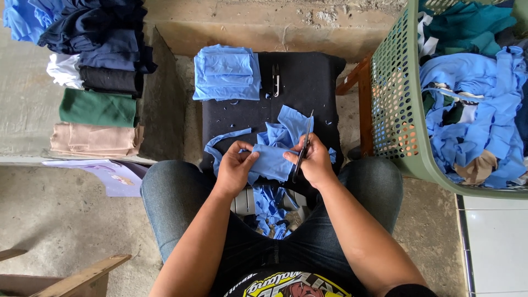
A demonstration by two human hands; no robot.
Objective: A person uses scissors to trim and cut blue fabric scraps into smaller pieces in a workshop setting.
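Seated subject, knees apart, viewed from above. Left hand (pixel 235 165) pinches the near edge of a light blue fabric piece (pixel 273 159), fingers closed on the cloth. Right hand (pixel 317 160) is closed around scissors (pixel 303 151), blades pointing away, lying against the fabric's right side. The fabric is crumpled and uneven, with a thin strip curling off to the left; it sits at the near edge of a black cushion-like surface (pixel 308 82). Blue scraps (pixel 272 212) lie between the legs, partly hidden by the hands. Further out: a folded blue stack (pixel 226 72) and small thread snips (pixel 275 80). Right, a green basket (pixel 393 99) of offcuts, cut off by the frame.
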